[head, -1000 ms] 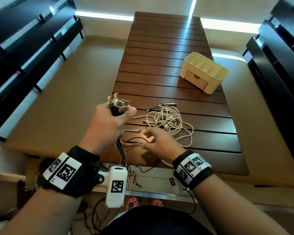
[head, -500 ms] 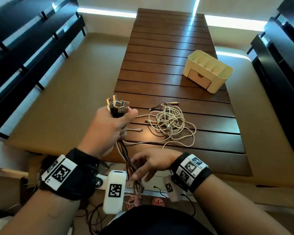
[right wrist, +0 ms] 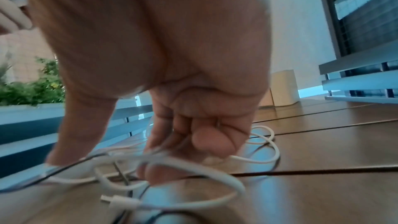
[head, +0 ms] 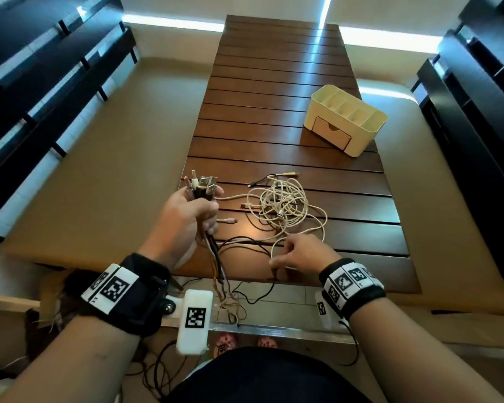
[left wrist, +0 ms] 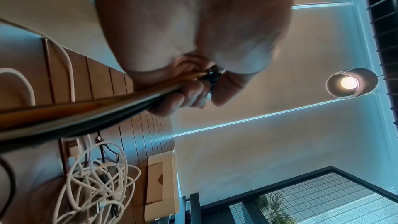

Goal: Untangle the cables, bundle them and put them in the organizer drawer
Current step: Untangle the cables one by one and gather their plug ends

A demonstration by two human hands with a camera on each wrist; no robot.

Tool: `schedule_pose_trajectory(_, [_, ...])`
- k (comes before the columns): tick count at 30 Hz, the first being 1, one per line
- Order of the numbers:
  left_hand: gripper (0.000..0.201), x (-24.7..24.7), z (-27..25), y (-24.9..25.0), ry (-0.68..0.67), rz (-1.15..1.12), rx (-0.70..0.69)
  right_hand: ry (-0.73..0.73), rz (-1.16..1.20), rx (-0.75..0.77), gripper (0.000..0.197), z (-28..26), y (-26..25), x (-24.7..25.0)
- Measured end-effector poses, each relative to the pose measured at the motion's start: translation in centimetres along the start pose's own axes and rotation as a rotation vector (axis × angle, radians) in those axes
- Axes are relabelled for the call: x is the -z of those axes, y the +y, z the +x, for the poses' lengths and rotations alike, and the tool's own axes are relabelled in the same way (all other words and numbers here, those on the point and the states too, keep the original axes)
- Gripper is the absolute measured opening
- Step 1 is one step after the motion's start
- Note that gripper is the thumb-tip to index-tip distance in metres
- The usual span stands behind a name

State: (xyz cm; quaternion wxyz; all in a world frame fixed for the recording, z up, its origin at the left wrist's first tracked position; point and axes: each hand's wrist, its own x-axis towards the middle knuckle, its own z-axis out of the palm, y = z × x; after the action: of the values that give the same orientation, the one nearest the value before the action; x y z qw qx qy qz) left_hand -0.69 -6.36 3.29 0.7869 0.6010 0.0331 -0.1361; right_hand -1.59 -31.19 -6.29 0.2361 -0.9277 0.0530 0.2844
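Note:
My left hand is raised over the table's near left corner and grips a bundle of dark and white cables, plugs pointing up; in the left wrist view the bundle runs out of the fist. Its loose ends hang below the table edge. A tangle of white cables lies on the wooden table to the right. My right hand sits at the near edge, fingers curled, pinching a white cable between thumb and forefinger. The cream organizer stands far right, its drawer closed.
Dark slatted benches run along both sides of the table. A black cable loops across the near planks and drops over the edge. More cords lie on the floor by my feet.
My right hand was down below the table edge on the hanging cables half a second ago; it has come back up to the near edge onto a white cable. The left hand held still.

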Motion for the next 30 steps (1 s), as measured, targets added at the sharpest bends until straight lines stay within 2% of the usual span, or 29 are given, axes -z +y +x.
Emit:
schedule_pose_trajectory(4, [0.015,-0.4,-0.6,0.2,-0.007,0.061,-0.009,-0.019,-0.13,-0.006,0.036,0.2,1.3,-1.7])
schedule_pose_trajectory(8, [0.017,-0.5,-0.9,0.3,-0.015,0.088,-0.002,0.167,-0.116,-0.003,0.016,0.3,2.0,-1.2])
schedule_pose_trajectory(10, [0.016,-0.5,-1.0,0.3,-0.024,0.081,0.001,0.207,-0.185,-0.032,0.014,0.4,2.3,-0.3])
schedule_pose_trajectory(11, [0.016,-0.5,-1.1,0.3,-0.027,0.077,0.006,0.2,-0.225,-0.029,0.02,0.4,2.3,0.2])
schedule_pose_trajectory(13, [0.014,-0.5,-1.4,0.4,-0.038,0.067,0.017,0.221,-0.244,0.052,0.034,0.3,1.8,0.6])
schedule_pose_trajectory(17, [0.017,-0.6,-1.4,0.6,-0.055,0.01,0.014,0.258,0.001,0.325,0.025,0.2,-1.6,-0.5])
schedule_pose_trajectory(20, [0.024,-0.8,-1.6,0.8,-0.069,0.003,0.007,0.262,0.019,0.402,0.03,1.2,-4.6,-1.8])
schedule_pose_trajectory(24, [0.022,-0.8,-2.4,1.1,-0.081,-0.036,-0.006,0.173,-0.029,0.431,0.045,2.9,-6.6,-3.3])
schedule_pose_trajectory(27, [0.02,-0.1,-2.9,1.4,-0.069,-0.038,-0.017,0.086,-0.112,0.402,0.028,3.4,-6.4,-3.8])
schedule_pose_trajectory(28, [0.02,0.2,-3.0,1.5,-0.059,-0.036,-0.021,0.012,-0.131,0.402,0.022,3.1,-6.3,-3.9])
schedule_pose_trajectory(30, [0.023,0.7,-3.2,1.7,-0.035,-0.041,-0.026,-0.233,-0.185,0.407,0.017,2.3,-6.4,-4.1])
